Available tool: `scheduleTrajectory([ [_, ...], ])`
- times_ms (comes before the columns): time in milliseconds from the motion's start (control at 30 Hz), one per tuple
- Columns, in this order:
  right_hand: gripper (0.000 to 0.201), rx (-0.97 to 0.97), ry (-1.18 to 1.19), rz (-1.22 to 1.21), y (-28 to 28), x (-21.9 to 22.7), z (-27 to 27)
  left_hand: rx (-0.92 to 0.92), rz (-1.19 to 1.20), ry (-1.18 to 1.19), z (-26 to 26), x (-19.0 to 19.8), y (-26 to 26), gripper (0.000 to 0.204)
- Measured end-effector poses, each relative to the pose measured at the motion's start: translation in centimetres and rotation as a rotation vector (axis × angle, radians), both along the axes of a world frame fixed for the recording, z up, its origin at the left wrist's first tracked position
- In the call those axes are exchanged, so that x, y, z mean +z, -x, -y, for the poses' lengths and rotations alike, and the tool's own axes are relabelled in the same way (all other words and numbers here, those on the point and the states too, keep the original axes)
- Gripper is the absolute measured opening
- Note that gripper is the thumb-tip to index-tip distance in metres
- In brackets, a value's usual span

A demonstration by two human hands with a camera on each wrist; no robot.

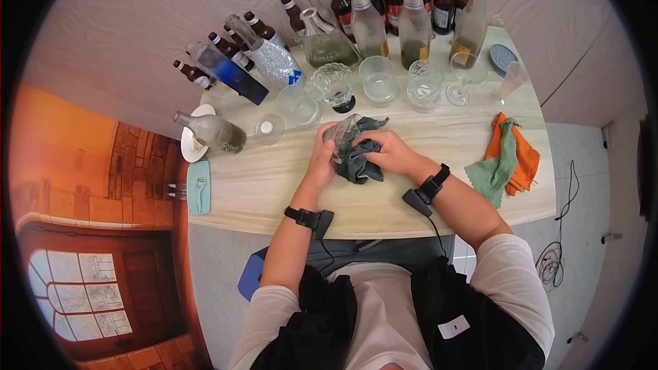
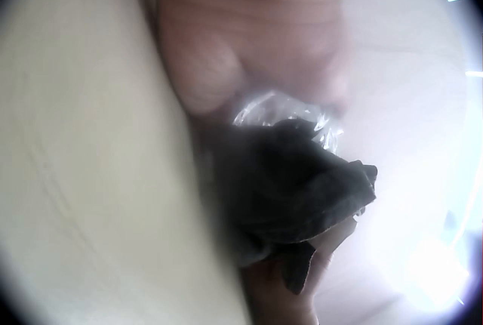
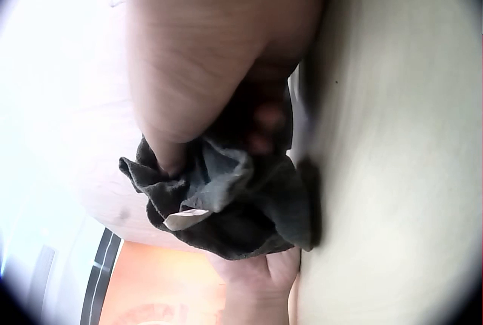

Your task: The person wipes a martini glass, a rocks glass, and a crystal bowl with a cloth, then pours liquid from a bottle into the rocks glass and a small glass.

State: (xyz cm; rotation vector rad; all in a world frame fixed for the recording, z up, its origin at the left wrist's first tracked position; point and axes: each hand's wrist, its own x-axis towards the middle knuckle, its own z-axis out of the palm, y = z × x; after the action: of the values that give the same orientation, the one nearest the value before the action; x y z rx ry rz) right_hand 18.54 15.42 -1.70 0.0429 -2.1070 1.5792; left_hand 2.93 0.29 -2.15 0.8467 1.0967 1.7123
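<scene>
My left hand (image 1: 323, 154) grips a clear drinking glass (image 1: 340, 138), tilted over the near middle of the table. A dark grey cloth (image 1: 361, 164) is bunched against the glass mouth, and my right hand (image 1: 396, 153) holds it with curled fingers. In the left wrist view the shiny glass (image 2: 275, 107) shows between palm and cloth (image 2: 290, 181). The right wrist view has the cloth (image 3: 226, 197) hanging in folds from the right hand (image 3: 219, 68), a small pale tag on it. The cloth hides some of the right fingers.
Several empty glasses (image 1: 378, 81) stand in a row beyond my hands, with bottles (image 1: 413, 27) behind them. A grey bottle (image 1: 212, 131) and a white plate (image 1: 194, 151) sit at left, near a teal tray (image 1: 199, 195). Orange (image 1: 524, 161) and green cloths (image 1: 495, 168) lie at right.
</scene>
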Motion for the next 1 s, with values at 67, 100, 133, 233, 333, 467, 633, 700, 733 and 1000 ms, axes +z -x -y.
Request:
scheduleTrajectory([
  [67,0.024,-0.003,0.019,0.036,0.0,0.3,0.2,0.024,-0.074,-0.016,0.2,0.6,-0.7,0.067],
  [100,0.024,-0.004,0.019,0.036,-0.1,0.5,0.1,0.049,-0.149,-0.034,0.3,0.8,-1.0,0.068],
  [133,0.024,0.008,0.051,0.07,-0.2,0.7,0.0,0.049,-0.149,-0.033,0.2,0.6,-1.0,0.068],
  [233,0.022,0.04,0.125,0.132,-0.2,0.6,0.0,0.061,-0.295,-0.075,0.3,-0.4,-0.4,0.065],
  [333,0.02,0.053,0.199,0.149,-0.2,0.3,0.1,0.03,-0.263,-0.073,0.2,-0.4,-0.4,0.07],
  [467,0.022,-0.017,0.004,-0.021,0.0,0.2,-0.1,-0.001,-0.051,-0.095,-0.2,0.8,-0.9,0.076],
  [633,0.025,-0.021,-0.047,-0.1,-0.1,1.2,0.1,-0.009,0.064,-0.041,-0.1,-0.9,0.1,0.074],
  [700,0.025,-0.023,-0.033,-0.053,0.0,1.1,0.1,0.015,0.056,-0.026,0.1,-0.4,-0.2,0.073],
  [733,0.023,-0.032,-0.015,-0.014,0.1,0.9,0.2,0.014,0.056,-0.025,0.1,-0.3,-0.3,0.073],
  [1000,0.015,0.006,0.42,0.136,0.2,-0.4,0.2,0.112,-0.351,-0.048,0.0,1.3,-1.7,0.087],
])
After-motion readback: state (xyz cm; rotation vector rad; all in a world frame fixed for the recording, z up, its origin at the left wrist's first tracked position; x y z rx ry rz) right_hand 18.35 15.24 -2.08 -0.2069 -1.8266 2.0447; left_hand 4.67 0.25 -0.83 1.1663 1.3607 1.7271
